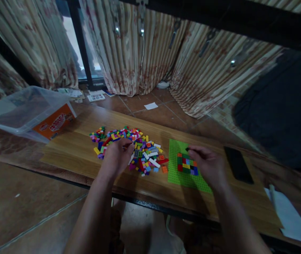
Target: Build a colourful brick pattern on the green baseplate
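My left hand (118, 155) is over a spread pile of small coloured toy bricks (150, 155). Its thumb and fingers are pinched together, and what they hold, if anything, is too small to make out. My right hand (207, 164) hovers at the green baseplate (175, 176), pinching a small dark brick (187, 149) near the plate's far edge. On the plate sits a block of joined bricks (186, 165) in red, green, blue, yellow, orange and purple. My right fingers cover part of its right side.
A clear plastic box (31, 109) with an orange label stands at the left end of the wooden board (76, 148). Right of the baseplate lies a black phone (238, 165). White paper (293, 215) with a pen-like object is at the far right. Curtains (145, 53) hang behind.
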{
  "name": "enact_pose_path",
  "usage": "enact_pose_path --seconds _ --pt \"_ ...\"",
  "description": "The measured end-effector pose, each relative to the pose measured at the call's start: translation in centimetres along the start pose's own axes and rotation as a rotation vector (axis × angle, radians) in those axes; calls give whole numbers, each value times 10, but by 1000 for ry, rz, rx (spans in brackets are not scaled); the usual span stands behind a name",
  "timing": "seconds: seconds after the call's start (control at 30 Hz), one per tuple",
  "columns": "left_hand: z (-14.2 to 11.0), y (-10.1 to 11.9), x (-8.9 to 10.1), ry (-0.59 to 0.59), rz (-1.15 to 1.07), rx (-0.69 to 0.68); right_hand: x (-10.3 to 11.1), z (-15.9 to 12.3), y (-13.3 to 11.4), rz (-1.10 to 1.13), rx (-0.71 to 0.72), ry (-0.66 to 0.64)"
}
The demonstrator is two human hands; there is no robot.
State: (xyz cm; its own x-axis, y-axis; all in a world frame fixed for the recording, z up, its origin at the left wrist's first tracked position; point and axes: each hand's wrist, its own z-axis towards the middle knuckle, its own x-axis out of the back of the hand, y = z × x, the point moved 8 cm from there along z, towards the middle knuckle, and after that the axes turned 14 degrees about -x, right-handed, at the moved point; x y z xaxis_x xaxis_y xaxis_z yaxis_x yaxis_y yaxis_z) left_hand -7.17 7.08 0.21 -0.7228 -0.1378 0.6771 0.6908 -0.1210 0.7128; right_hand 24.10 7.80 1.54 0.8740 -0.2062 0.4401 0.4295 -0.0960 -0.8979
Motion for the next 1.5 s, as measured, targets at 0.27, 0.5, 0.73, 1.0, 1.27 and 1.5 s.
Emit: enact_pose_path --seconds 0.27,0.5,0.73,1.0,1.27,1.5 --pt "2 22 -16 -11 -20 -66 52 -24 74 -64 -134 58" --pt "3 29 -36 -32 -86 -133 31 -13 68 -146 -34 -74" --pt "2 27 -35 -46 -61 -132 29 -10 73 -199 -36 -90" --pt "1 25 -33 -49 -41 -137 28 -6 76 -145 -84 -92" --pt "1 27 -34 -59 -17 -148 28 -7 75 -170 -39 -105" --pt "1 26 -34 -55 -32 -147 28 -6 75 -220 4 -102"
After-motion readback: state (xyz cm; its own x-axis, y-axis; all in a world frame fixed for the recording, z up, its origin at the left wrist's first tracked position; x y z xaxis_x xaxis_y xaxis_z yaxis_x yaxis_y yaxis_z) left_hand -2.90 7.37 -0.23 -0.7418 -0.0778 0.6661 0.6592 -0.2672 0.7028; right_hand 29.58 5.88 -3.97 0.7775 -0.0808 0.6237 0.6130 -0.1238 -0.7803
